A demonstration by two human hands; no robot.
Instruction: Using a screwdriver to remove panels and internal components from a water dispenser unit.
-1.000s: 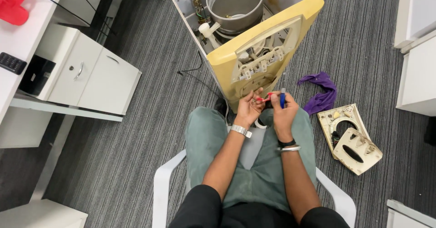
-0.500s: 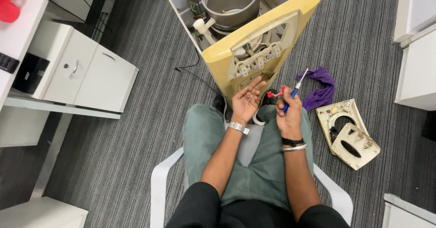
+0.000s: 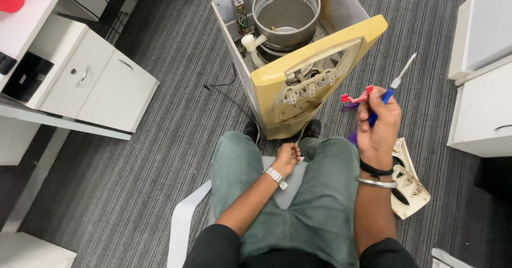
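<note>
My right hand (image 3: 378, 126) is raised to the right of the yellowed front panel (image 3: 320, 44). It is shut on a blue-handled screwdriver (image 3: 404, 70), tip pointing up and away, together with a small red plastic piece (image 3: 356, 96). My left hand (image 3: 288, 156) rests low between my knees on the chair seat, fingers curled closed; I cannot tell whether it pinches anything. The panel leans against an opened white appliance with a round metal tank (image 3: 286, 12) exposed inside.
A cream plastic cover (image 3: 410, 185) lies on the carpet by my right knee, with a purple cloth (image 3: 353, 136) partly hidden behind my hand. A white drawer cabinet (image 3: 101, 81) stands left, white cabinets (image 3: 480, 102) right. A black cable (image 3: 224, 94) trails on the floor.
My right hand has lifted up and to the right, away from the panel, with the screwdriver and red piece. My left hand has dropped from the panel to my lap.
</note>
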